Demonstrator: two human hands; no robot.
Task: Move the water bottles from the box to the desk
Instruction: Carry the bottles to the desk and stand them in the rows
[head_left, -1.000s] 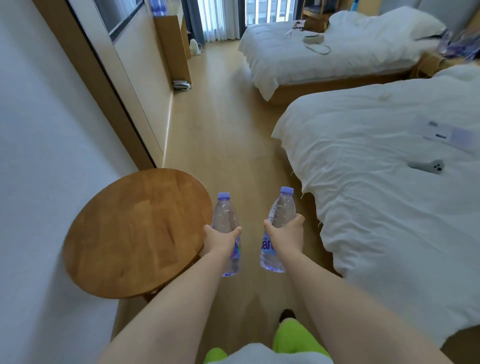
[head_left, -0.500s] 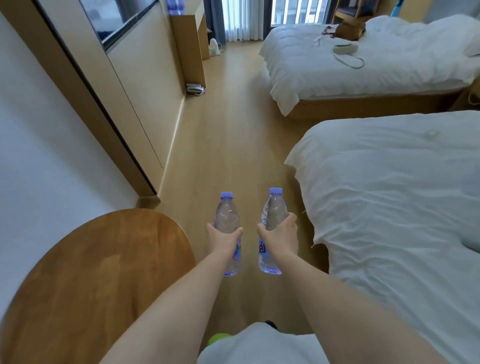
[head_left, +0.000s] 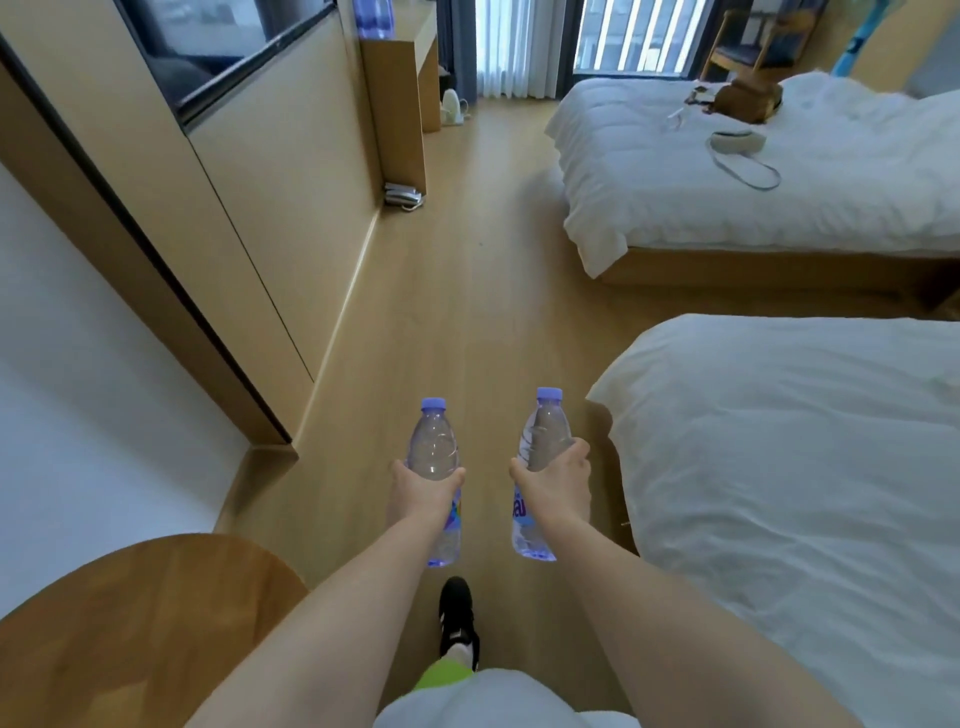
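While both arms reach forward over the wooden floor (head_left: 467, 322), each hand carries one water bottle upright in the air. The left hand (head_left: 423, 496) has its grip clamped around the middle of the left bottle (head_left: 435, 457), fingers and thumb curled round the clear plastic just above the coloured label, with the purple cap at the top and the base hanging free below the hand. The right hand (head_left: 556, 483) has its grip clamped likewise on the right bottle (head_left: 543, 436), which tilts slightly to the right at its cap; part of its blue lettering shows below the thumb. The two bottles are near each other but apart, with bare floor visible between them. A round wooden table (head_left: 140, 623) sits at the lower left, just beside the left forearm, and neither bottle touches it. To the right is a bed with a white duvet (head_left: 789, 493), its corner close to the right bottle. A second bed (head_left: 753, 208) lies farther on, with a light bag and strap (head_left: 737, 143) and a brown bag (head_left: 748, 98) on it. Along the left wall runs a wood-panelled partition with a dark window (head_left: 223, 57), ending at a wooden cabinet (head_left: 400, 104) with a purple-blue pack on top, too blurred to identify. A telephone (head_left: 402, 196) lies on the floor at the cabinet's foot. One black shoe (head_left: 457, 618) shows below the bottles.
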